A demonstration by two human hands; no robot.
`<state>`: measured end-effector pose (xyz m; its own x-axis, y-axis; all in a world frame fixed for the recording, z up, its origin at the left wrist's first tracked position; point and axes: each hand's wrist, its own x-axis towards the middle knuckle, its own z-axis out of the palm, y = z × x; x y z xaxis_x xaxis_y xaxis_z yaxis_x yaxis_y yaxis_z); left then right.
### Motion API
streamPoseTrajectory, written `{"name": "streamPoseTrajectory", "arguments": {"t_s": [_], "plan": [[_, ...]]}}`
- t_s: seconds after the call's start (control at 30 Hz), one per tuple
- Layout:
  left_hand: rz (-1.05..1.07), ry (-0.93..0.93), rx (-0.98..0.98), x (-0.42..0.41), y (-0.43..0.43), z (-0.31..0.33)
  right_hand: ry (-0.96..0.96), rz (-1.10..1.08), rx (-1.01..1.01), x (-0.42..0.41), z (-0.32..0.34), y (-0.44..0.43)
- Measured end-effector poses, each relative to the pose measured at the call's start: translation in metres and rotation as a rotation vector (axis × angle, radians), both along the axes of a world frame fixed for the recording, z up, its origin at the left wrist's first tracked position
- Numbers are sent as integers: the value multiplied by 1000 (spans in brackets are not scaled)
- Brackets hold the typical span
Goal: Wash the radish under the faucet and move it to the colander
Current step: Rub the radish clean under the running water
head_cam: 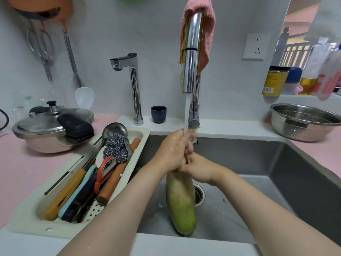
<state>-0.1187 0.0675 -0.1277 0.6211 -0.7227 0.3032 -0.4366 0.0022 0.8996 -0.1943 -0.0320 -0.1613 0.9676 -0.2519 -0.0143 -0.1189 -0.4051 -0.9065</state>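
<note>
A long radish (pixel 180 202), white at the top and green at its near end, stands slanted in the steel sink (pixel 258 163). Both hands grip its upper end. My left hand (pixel 173 150) wraps it from the left and my right hand (pixel 198 169) from the right, just below. Water runs from the tall chrome faucet (pixel 191 71) onto my fingers and the radish's top, which the hands hide. The steel colander (pixel 304 122) sits on the pink counter at the right, apart from the sink.
A cream utensil tray (pixel 60 183) with a ladle, steel scourer, knives and peeler lies left of the sink. A pressure cooker (pixel 51 128) stands beyond it. A second small tap (pixel 135 89), a dark cup (pixel 158 114), a pink cloth over the faucet and bottles at the far right.
</note>
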Motion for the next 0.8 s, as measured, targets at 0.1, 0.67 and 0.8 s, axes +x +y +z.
{"name": "streamPoseTrajectory", "arguments": {"t_s": [0.1,0.67,0.8], "plan": [[-152,283,-78,-5,-1,3,3,7,63,-7,2,-9],[-142,242,328,14,17,-29,91,45,131,-19,-12,-5],[-198,489,189,13,14,-28,-79,-27,195,-15,-3,-3]]}}
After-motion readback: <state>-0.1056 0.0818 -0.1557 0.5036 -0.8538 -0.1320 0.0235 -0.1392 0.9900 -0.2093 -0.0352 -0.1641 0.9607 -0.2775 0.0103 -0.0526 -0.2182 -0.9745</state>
